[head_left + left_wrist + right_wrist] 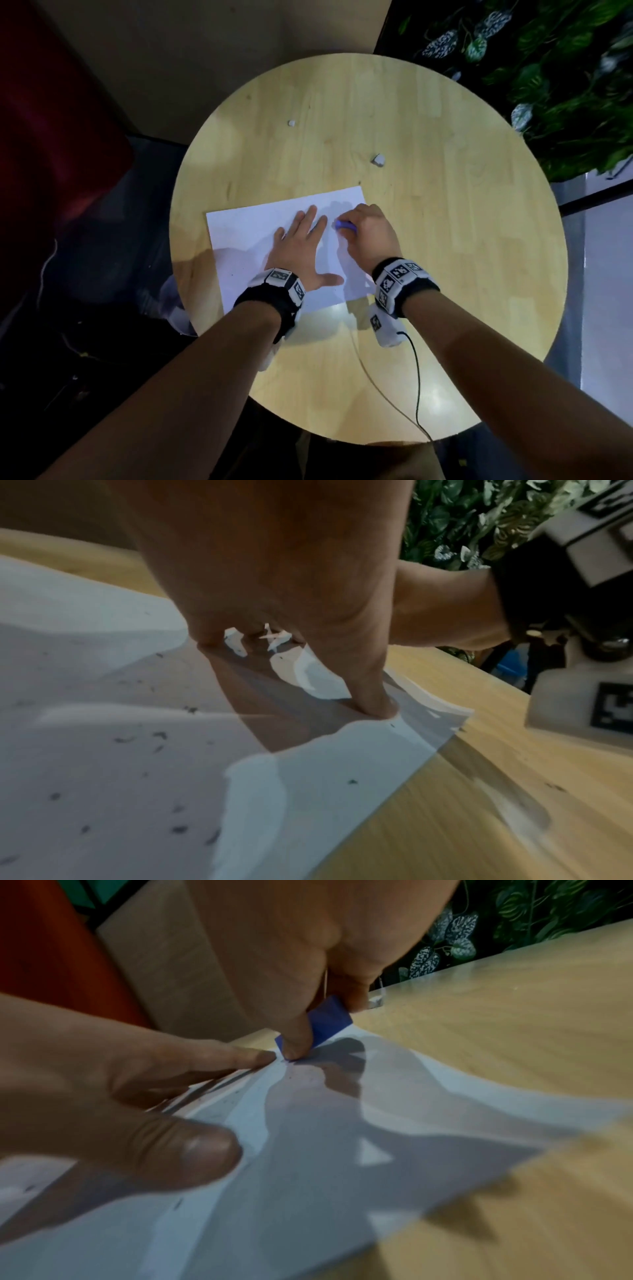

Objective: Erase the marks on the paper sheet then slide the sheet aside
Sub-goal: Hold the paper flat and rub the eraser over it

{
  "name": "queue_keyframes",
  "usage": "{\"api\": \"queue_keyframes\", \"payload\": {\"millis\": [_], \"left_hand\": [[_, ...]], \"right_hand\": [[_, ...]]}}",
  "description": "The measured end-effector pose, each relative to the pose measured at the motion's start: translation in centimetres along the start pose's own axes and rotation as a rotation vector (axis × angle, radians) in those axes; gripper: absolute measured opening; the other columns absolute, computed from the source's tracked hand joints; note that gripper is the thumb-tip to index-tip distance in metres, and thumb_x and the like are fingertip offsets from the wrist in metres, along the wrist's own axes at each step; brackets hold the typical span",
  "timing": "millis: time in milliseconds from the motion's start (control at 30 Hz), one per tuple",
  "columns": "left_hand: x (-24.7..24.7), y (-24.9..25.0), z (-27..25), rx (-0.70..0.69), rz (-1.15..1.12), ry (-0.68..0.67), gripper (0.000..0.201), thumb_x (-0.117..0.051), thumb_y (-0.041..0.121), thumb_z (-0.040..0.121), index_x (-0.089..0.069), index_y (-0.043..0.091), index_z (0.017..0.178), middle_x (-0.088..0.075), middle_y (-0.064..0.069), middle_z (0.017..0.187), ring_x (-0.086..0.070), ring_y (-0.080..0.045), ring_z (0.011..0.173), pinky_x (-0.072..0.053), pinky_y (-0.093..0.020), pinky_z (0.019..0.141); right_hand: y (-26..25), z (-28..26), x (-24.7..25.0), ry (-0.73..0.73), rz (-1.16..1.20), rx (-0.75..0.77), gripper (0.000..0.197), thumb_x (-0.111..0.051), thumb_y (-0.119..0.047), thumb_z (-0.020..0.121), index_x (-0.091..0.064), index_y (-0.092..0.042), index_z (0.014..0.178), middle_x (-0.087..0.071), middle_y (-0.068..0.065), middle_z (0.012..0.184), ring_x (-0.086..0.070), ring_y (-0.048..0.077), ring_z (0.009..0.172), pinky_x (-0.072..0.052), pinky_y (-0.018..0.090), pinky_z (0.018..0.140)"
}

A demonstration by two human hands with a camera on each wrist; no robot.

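White paper sheet (246, 226) lying flat on the near-left part of a round wooden table (428, 222), its near edge close to the table's near-left rim. Left hand (301, 246) spread flat on the sheet, fingers straight and released, thumb stretched out to the right, palm pressing the paper down. Right hand (368, 229) just right of the left fingertips, fingers curled and grasping a blue eraser (325, 1023), whose lower end touches the sheet near its far-right corner. Small dark crumbs (159, 735) scattered over the paper on the left wrist view; marks under the eraser too blurred to make out. Two small pale scraps on bare wood farther out, well apart from the sheet: one (291, 123) toward the far left, the other (378, 160) to the far right of the sheet's corner. Tagged bands on both wrists, with a dark cable (416, 377) trailing from the right one toward the near edge. Leafy green plants (548, 68) beyond the table at far right.
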State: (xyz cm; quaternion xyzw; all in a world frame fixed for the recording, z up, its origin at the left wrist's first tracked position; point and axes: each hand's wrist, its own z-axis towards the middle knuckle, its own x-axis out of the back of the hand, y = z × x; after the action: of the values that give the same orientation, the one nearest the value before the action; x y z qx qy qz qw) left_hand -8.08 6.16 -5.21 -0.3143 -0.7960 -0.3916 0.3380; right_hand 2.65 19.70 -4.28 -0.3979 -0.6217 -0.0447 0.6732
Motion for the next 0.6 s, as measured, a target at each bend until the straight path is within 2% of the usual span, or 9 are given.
{"api": "queue_keyframes", "payload": {"millis": [100,267,367,467,533,600], "left_hand": [[-0.2,-0.4,0.0,0.004,-0.007,-0.002,0.128,-0.068,0.079,0.071,0.007,0.028,0.161,0.026,0.008,0.165,0.017,-0.015,0.154,0.001,-0.050,0.123],[0.1,0.1,0.0,0.026,0.066,0.015,0.129,-0.067,0.080,0.070,0.006,0.026,0.161,0.023,0.006,0.166,0.013,-0.016,0.155,-0.003,-0.052,0.122],[0.2,0.2,0.1,0.027,0.084,0.005,0.129,-0.066,0.081,0.070,0.008,0.027,0.161,0.025,0.006,0.165,0.014,-0.017,0.155,-0.003,-0.052,0.122],[0.1,0.1,0.1,0.035,0.070,-0.006,0.129,-0.065,0.082,0.070,0.010,0.029,0.161,0.026,0.008,0.165,0.016,-0.016,0.154,-0.001,-0.051,0.122],[0.1,0.2,0.1,0.038,0.064,-0.004,0.129,-0.066,0.082,0.069,0.009,0.029,0.161,0.025,0.008,0.165,0.016,-0.016,0.154,-0.001,-0.051,0.122],[0.1,0.2,0.0,0.036,0.070,0.003,0.129,-0.067,0.081,0.070,0.008,0.028,0.161,0.024,0.007,0.166,0.015,-0.016,0.154,-0.003,-0.052,0.122]], "right_hand": [[-0.6,-0.7,-0.2,0.006,-0.026,-0.006,0.013,-0.063,-0.007,0.083,-0.071,-0.014,0.091,-0.063,0.001,0.088,-0.052,0.023,0.093,-0.047,0.033,0.062],[-1.0,-6.3,-0.3,-0.108,-0.027,0.122,0.021,-0.067,-0.004,0.073,-0.071,-0.015,0.090,-0.064,-0.001,0.089,-0.054,0.022,0.086,-0.048,0.032,0.058],[-1.1,-4.2,0.0,-0.100,-0.034,0.116,0.018,-0.064,-0.005,0.079,-0.071,-0.015,0.092,-0.063,0.000,0.089,-0.053,0.022,0.088,-0.048,0.034,0.059],[-1.4,-0.6,-0.4,-0.014,-0.056,0.017,0.016,-0.063,-0.005,0.082,-0.071,-0.014,0.093,-0.061,0.003,0.088,-0.053,0.023,0.090,-0.047,0.033,0.058],[-1.7,-0.7,-0.8,0.014,-0.042,-0.027,0.015,-0.064,-0.006,0.081,-0.071,-0.014,0.091,-0.060,0.002,0.086,-0.053,0.023,0.089,-0.045,0.031,0.056],[-1.7,-3.0,-1.0,0.009,-0.030,-0.004,0.016,-0.069,-0.007,0.075,-0.071,-0.014,0.089,-0.060,0.001,0.085,-0.053,0.024,0.085,-0.046,0.032,0.054]]}}
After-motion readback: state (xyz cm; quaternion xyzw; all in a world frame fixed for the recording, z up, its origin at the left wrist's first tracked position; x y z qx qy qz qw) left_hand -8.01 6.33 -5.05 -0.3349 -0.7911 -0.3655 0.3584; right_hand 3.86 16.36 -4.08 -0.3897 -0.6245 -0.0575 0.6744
